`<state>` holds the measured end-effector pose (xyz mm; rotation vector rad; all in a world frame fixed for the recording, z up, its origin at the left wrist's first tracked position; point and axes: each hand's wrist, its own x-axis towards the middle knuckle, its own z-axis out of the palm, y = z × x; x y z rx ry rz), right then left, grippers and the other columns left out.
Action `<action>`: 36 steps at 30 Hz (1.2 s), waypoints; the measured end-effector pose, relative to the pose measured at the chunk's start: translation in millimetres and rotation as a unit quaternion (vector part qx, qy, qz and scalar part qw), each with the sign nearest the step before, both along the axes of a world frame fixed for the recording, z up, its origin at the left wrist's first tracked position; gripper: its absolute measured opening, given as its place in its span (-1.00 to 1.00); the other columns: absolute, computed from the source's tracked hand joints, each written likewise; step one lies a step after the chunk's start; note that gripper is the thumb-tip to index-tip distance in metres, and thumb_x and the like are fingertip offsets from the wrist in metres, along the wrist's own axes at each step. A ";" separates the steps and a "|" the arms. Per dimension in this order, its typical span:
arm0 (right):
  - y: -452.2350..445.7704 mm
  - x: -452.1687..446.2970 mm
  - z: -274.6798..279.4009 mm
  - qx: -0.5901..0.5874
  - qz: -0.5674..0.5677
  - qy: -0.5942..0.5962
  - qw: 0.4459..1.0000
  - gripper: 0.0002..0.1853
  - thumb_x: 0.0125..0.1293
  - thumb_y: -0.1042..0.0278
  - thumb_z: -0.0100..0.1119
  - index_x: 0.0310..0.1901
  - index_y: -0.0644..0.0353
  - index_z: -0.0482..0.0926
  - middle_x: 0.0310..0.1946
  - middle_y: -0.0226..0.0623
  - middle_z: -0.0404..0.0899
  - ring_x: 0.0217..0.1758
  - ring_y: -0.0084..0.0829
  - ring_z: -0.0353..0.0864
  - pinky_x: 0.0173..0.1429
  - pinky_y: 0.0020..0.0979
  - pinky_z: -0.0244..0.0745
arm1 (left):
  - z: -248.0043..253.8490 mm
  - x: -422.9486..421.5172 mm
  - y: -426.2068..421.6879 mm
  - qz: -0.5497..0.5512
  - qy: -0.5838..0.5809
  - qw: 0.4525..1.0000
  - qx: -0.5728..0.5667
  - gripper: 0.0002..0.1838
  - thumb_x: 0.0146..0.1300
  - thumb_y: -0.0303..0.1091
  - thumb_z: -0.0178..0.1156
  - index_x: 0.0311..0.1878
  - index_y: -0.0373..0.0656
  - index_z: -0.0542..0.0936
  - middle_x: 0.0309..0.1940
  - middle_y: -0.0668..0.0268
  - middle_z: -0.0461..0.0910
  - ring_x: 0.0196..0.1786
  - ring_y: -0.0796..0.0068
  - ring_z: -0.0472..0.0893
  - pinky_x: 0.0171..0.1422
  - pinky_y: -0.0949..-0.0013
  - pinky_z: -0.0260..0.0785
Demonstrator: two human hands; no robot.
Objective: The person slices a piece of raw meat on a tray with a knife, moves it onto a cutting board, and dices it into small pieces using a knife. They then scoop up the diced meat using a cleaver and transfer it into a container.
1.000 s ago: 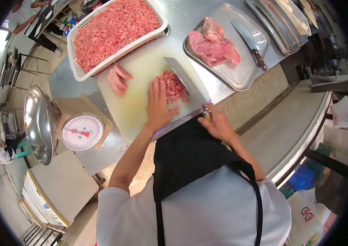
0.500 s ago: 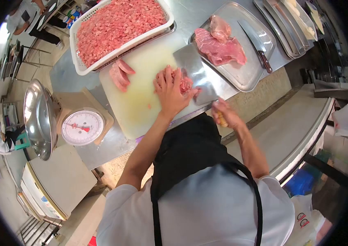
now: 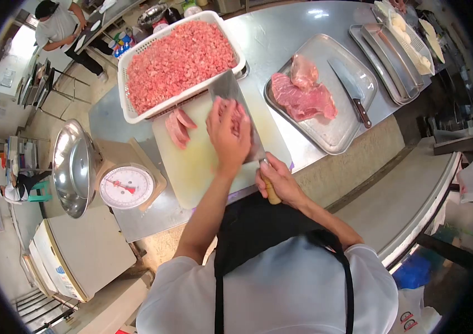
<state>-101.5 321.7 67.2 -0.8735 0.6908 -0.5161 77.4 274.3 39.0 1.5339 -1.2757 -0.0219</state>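
My right hand (image 3: 282, 181) is wrapped round the wooden handle of a wide cleaver (image 3: 252, 129), whose blade reaches up across the cutting board (image 3: 186, 175). Fingers spread, my left hand (image 3: 229, 136) rests over chopped meat (image 3: 237, 115) beside the blade, and partly hides it. Meat strips (image 3: 178, 129) lie on the board's left part. Behind the board stands a white basket (image 3: 133, 116) heaped with diced meat (image 3: 178, 61). To the right, a metal tray (image 3: 334, 146) holds larger meat pieces (image 3: 306, 100) and a dark-handled knife (image 3: 361, 113).
A dial scale (image 3: 126, 187) with a steel bowl (image 3: 73, 167) stands left of the board. Stacked metal trays (image 3: 386, 61) are at the table's far right. A person (image 3: 61, 30) stands at the upper left; another person (image 3: 16, 189) is at the far left.
The cleaver has swung from beside the meat out over the board's right edge, then back left against the meat. My left hand has lifted and settled on the pile. The view has shifted.
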 end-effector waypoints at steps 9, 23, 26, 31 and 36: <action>-42.4 3.4 31.7 -0.099 0.019 0.050 0.994 -0.71 0.55 0.18 0.21 0.09 0.21 0.50 -0.51 -0.44 0.48 -0.57 -0.60 0.46 -0.45 -0.49 0.41 | 66.7 154.9 -122.7 0.086 -0.107 0.985 -0.108 -0.76 0.43 -0.29 0.25 -0.08 -0.28 0.73 -0.11 0.06 0.73 0.01 0.08 0.68 0.20 0.13 0.47; 28.9 -101.8 -63.1 0.048 -0.087 0.131 0.986 -0.72 0.53 0.19 0.23 0.09 0.16 0.52 -0.50 -0.42 0.51 -0.55 -0.56 0.49 -0.43 -0.49 0.45 | -77.1 62.0 43.8 -0.202 -0.168 0.936 0.234 -0.15 0.40 -0.01 0.25 0.60 -0.27 0.21 0.63 -0.09 0.14 0.68 -0.19 0.07 0.69 -0.23 -0.10; 19.9 -96.1 -64.8 0.020 -0.079 0.139 0.987 -0.71 0.55 0.19 0.22 0.13 0.17 0.52 -0.51 -0.43 0.50 -0.56 -0.56 0.48 -0.43 -0.48 0.44 | -57.4 53.8 89.7 -0.214 -0.246 0.894 0.306 -0.05 0.38 0.05 0.26 0.64 -0.29 0.11 0.66 -0.14 0.02 0.69 -0.29 -0.03 0.69 -0.27 -0.14; 10.7 -82.2 -58.6 0.005 -0.076 0.149 0.986 -0.74 0.56 0.21 0.19 0.11 0.15 0.51 -0.52 -0.43 0.48 -0.56 -0.57 0.48 -0.43 -0.48 0.43 | -85.2 65.9 66.7 -0.104 -0.273 0.916 0.274 -0.01 0.38 0.08 0.25 0.64 -0.34 0.07 0.66 -0.20 -0.03 0.67 -0.41 -0.05 0.69 -0.29 -0.16; 1.4 -69.0 -65.5 0.003 -0.077 0.140 0.987 -0.72 0.57 0.18 0.19 0.15 0.13 0.50 -0.52 -0.43 0.48 -0.55 -0.56 0.48 -0.42 -0.48 0.43 | -104.3 68.9 -19.1 -0.043 -0.159 0.964 0.209 -0.02 0.44 0.10 0.20 0.64 -0.39 0.04 0.66 -0.21 -0.04 0.68 -0.33 -0.03 0.71 -0.30 -0.20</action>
